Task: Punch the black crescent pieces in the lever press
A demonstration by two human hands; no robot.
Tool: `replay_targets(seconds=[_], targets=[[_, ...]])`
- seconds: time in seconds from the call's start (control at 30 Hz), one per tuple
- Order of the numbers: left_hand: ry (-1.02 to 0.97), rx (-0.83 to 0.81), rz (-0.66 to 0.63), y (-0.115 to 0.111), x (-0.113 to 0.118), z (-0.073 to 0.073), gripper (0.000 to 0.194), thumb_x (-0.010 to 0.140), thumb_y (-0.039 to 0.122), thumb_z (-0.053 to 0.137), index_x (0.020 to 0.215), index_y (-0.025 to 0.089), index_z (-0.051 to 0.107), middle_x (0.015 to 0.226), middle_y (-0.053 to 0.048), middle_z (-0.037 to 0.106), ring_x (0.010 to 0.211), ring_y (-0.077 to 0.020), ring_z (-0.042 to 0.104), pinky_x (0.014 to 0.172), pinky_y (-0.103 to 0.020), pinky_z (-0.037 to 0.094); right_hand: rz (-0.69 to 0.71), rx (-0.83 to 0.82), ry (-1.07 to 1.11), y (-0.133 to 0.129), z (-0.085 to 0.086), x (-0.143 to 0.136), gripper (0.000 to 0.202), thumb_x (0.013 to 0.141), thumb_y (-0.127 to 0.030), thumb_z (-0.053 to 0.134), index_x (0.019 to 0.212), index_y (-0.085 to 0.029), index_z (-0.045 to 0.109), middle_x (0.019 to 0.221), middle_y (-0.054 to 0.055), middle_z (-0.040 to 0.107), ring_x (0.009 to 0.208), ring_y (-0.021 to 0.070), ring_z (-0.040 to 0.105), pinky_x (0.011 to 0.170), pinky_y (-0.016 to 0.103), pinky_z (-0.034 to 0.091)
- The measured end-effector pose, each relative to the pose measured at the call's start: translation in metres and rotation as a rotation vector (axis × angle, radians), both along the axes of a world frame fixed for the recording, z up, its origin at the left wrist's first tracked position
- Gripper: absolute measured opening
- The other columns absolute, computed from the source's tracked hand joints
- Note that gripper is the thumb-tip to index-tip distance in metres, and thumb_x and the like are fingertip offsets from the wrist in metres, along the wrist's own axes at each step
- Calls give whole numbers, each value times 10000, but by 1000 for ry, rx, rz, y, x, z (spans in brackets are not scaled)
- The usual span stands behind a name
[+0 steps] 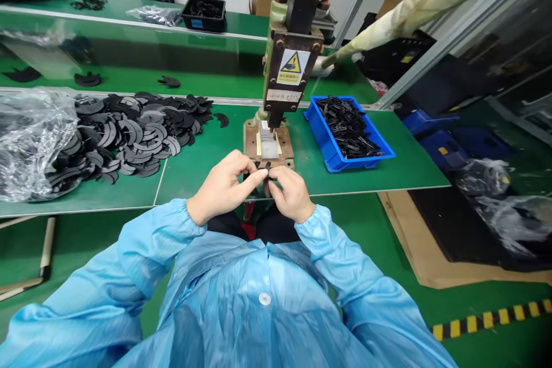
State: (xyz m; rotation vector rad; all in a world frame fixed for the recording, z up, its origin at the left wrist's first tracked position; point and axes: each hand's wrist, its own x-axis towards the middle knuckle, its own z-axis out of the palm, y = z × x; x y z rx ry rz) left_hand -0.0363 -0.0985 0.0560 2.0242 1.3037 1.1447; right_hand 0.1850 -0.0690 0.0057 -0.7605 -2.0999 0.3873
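Observation:
My left hand (226, 185) and my right hand (291, 191) meet at the table's front edge, just before the base of a hand press. Between the closed fingertips of both hands is a small black plastic part (260, 186). Fingers cover most of it, so its full shape is hidden, and I cannot tell whether it is one piece or two. Beyond my fingers, the press (288, 69) stands with its ram over a metal fixture (269, 148) on a brown base plate. A warning label (291, 66) is fixed to its front.
On the left lies a heap of black curved parts (142, 138) beside a clear plastic bag (34, 144). A blue bin (362, 163) of thin black parts stands right of the press. The press's wrapped lever (409, 8) slants overhead at right. A black bin (204, 24) sits on the back shelf.

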Motion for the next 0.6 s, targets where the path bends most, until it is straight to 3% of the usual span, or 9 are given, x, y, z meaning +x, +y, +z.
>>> replay_targets(seconds=[0.17, 0.3, 0.5, 0.6], targets=[[92, 3, -42, 2, 3, 2, 324, 1032, 368, 673, 750, 216, 624, 748, -13, 557, 798, -191, 546, 777, -359, 444, -15, 36, -68, 2, -2, 5, 122, 1033, -318, 614, 1056, -225, 689, 971, 77, 766, 896, 196, 688, 810, 375, 577], [51, -88, -43, 5, 4, -2, 367, 1033, 376, 659, 713, 207, 600, 755, -15, 553, 788, -179, 540, 753, -336, 432, 14, 73, -83, 2, 1, 8, 118, 1029, -300, 621, 1076, -222, 695, 975, 86, 765, 903, 199, 684, 816, 380, 584], [-311, -527, -174, 13, 4, -16, 522, 964, 603, 734, 698, 184, 572, 716, 13, 505, 652, -115, 450, 613, -267, 383, 94, 109, 72, -5, -2, 13, 92, 991, -244, 683, 1080, -231, 702, 995, 75, 785, 907, 185, 734, 823, 373, 626], [-526, -654, -196, 13, 6, -21, 494, 879, 612, 841, 813, 189, 593, 738, 31, 545, 663, -99, 492, 619, -230, 422, 106, 94, 159, -7, -5, 13, 149, 967, -211, 717, 1114, -234, 710, 1038, 76, 799, 949, 182, 762, 846, 367, 644]])
